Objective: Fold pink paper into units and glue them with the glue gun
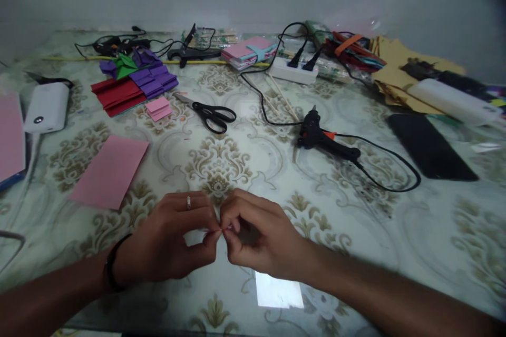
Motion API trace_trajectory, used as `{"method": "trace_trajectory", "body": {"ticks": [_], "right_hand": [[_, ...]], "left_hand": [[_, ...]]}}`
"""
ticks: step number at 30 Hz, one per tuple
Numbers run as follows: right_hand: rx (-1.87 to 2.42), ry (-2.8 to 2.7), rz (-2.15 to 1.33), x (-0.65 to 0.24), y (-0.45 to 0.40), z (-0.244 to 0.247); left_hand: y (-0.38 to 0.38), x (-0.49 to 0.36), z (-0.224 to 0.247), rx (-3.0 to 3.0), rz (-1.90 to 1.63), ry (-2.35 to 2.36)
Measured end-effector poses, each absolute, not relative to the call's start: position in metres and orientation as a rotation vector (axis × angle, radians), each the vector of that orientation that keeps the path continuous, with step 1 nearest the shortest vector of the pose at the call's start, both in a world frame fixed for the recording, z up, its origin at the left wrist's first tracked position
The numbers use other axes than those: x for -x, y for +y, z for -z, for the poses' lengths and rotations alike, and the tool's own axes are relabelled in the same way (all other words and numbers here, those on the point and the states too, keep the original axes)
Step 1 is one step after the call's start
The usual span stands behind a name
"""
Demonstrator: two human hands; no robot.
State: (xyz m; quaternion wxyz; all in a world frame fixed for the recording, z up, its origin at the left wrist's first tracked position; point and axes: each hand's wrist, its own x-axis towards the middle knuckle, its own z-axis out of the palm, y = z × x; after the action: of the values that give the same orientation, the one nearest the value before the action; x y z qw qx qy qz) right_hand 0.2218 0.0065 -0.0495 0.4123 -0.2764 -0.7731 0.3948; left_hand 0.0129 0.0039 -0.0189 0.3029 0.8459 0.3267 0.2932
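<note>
Close together over the near middle of the table, my left hand (pixel 176 237) and my right hand (pixel 256 231) meet at the fingertips. Both pinch a small piece of pink paper (pixel 228 227), mostly hidden by the fingers. My left hand wears a ring and a dark wristband. Left of my hands, a pink paper sheet (pixel 113 171) lies flat. Farther back are a small stack of folded pink paper (pixel 158 109) and black-handled scissors (pixel 211 114) with the blades pointing left.
A black glue gun (pixel 326 137) lies at right, its cord looping toward a white power strip (pixel 294 70). Beyond it rests a black phone (pixel 430 146). Folded red paper (pixel 117 96) and purple paper (pixel 154 81) sit back left, near a white power bank (pixel 47 107).
</note>
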Motion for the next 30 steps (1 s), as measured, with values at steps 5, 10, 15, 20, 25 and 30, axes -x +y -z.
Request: {"method": "trace_trajectory", "body": {"ticks": [5,10,15,20,25,30], "right_hand": [[0.726,-1.935,-1.038,-0.221,0.008,0.048],[0.827,-1.826,-1.161,-0.224,0.013,0.048],[0.89,-1.727,-1.208,-0.226,0.016,0.05],[0.857,-1.812,-1.054,-0.226,0.016,0.048],[0.814,-1.857,-1.074,-0.225,0.016,0.047],[0.79,-1.853,-1.086,-0.223,0.014,0.049]], "left_hand": [[0.002,-0.013,0.019,-2.191,-0.765,0.884],[0.006,-0.005,0.018,-2.023,-0.767,0.958],[0.011,-0.002,0.021,-1.906,-0.883,1.035],[0.011,-0.009,0.021,-2.024,-0.708,1.057],[0.011,-0.01,0.02,-2.118,-0.576,1.002],[0.012,-0.008,0.02,-2.169,-0.534,0.908]]}}
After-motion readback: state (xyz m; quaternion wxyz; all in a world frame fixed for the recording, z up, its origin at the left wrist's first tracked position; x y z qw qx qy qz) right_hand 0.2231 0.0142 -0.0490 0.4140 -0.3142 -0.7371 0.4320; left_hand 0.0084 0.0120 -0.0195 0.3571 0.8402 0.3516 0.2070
